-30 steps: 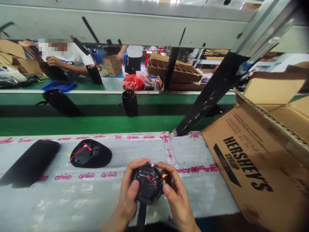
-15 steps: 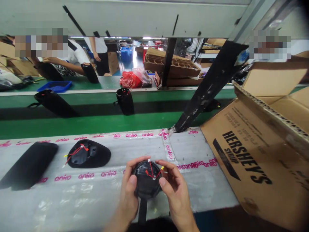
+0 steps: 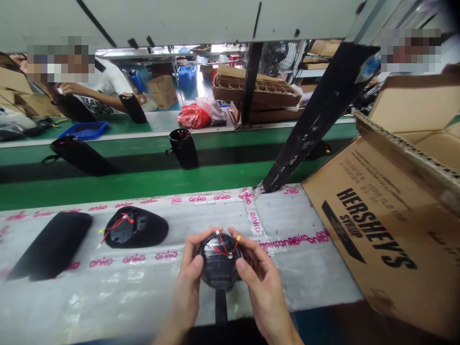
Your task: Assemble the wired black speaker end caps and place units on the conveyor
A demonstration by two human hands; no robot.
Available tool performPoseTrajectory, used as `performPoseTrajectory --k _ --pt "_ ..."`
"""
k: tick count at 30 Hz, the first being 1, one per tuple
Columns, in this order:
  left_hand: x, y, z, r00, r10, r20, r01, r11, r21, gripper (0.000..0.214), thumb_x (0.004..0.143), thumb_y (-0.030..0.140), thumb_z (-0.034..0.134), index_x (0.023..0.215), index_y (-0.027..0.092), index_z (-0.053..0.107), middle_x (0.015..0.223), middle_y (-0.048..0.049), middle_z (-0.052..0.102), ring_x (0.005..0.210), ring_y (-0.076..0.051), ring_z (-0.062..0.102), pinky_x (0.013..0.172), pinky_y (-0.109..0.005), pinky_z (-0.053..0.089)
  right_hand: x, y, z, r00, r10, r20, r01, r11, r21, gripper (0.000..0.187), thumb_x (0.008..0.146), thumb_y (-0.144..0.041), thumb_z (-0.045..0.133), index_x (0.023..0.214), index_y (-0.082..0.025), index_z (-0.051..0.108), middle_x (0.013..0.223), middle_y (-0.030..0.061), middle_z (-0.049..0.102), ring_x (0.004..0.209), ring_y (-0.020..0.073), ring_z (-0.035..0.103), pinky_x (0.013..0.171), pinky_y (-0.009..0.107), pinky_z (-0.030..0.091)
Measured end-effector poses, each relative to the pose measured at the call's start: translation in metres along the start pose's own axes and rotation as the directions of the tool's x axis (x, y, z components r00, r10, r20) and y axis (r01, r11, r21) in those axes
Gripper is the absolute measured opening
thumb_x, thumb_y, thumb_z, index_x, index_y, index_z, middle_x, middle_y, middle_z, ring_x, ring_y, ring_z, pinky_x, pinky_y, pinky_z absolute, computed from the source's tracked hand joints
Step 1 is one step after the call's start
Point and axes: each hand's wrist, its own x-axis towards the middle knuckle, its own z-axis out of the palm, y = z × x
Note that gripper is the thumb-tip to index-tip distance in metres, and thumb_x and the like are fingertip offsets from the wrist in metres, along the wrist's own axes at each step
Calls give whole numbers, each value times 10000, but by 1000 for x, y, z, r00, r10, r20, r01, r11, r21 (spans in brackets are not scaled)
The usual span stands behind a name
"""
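Observation:
Both my left hand [image 3: 188,274] and my right hand [image 3: 259,279] grip a black cylindrical speaker [image 3: 220,262] end-on above the work surface. Red wires with a yellow tip and a white tip stick out from its top end. A black strap [image 3: 221,306] hangs below it. To the left, a black speaker housing [image 3: 135,228] with red wires lies on the plastic-covered bench [image 3: 108,299]. Beyond it lies a long black cylinder [image 3: 52,245]. Both are out of my hands' reach of contact.
A cardboard Hershey's box [image 3: 366,225] fills the right side. A black post [image 3: 316,124] rises behind the bench. Black speakers [image 3: 184,148] stand on a green conveyor belt [image 3: 143,184]. A co-worker [image 3: 100,91] works beyond it, near a blue tray [image 3: 84,130].
The speaker has turned slightly in my hands, shifting its wires, and sits a little higher in the view. The whole scene has also shifted slightly with my head.

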Motion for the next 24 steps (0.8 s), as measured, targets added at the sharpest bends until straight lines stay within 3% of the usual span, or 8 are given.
performPoseTrajectory --k 5,7,10,15,18,20,22,24 --pt "12 26 -35 950 -24 310 -62 962 266 516 1087 572 531 1521 298 585 1680 -97 529 1554 -341 490 1283 -461 403 3 -4 -2 998 42 38 -44 998 53 358 975 -420 799 1316 -330 732 1545 63 683 1466 309 610 1280 525 446" --pt "18 32 -50 908 -33 417 -156 898 412 716 978 628 704 1602 331 515 1702 -101 506 1564 -355 488 1301 -470 390 1 -5 -3 999 39 36 -40 999 12 347 986 -426 788 1314 -325 732 1546 67 681 1469 312 607 1291 539 426" --pt "31 36 -63 880 15 475 -312 772 553 1010 694 548 989 1584 350 553 1587 -110 641 1439 -375 635 1226 -480 498 0 -6 -3 999 31 28 -30 999 -34 347 982 -438 791 1301 -313 738 1529 75 695 1461 315 617 1283 542 441" --pt "44 42 -58 852 209 480 -476 692 542 920 582 398 1066 1422 268 716 1389 -151 777 1246 -386 769 1107 -489 602 1 -8 0 1000 -16 -17 14 994 -107 365 962 -463 799 1282 -294 757 1499 87 720 1443 323 640 1248 546 494" --pt "40 49 -53 857 152 493 -428 744 514 918 630 339 1039 1469 270 674 1465 -168 724 1328 -400 715 1148 -513 565 0 -9 -1 1000 -13 -6 12 988 -153 377 970 -461 787 1305 -289 762 1506 89 715 1437 332 646 1258 572 479" --pt "35 49 -47 868 91 488 -333 836 437 845 736 436 974 1491 251 644 1519 -189 675 1395 -411 657 1186 -529 521 -1 -10 -2 1000 -26 -12 24 984 -176 386 973 -463 780 1317 -287 769 1499 91 720 1428 337 654 1257 577 479" --pt "30 43 -37 904 80 420 -233 916 327 590 922 545 797 1401 222 678 1484 -191 689 1394 -389 648 1183 -504 509 -3 -11 -3 999 -42 -12 39 978 -204 381 982 -463 769 1324 -295 777 1486 87 730 1423 340 659 1255 578 483" --pt "27 31 -23 954 91 284 -153 967 203 353 1065 511 604 1234 215 697 1387 -158 739 1325 -335 688 1137 -449 528 -4 -11 -3 999 -50 -11 46 972 -233 366 987 -459 762 1322 -312 783 1476 79 738 1420 342 661 1253 580 484"
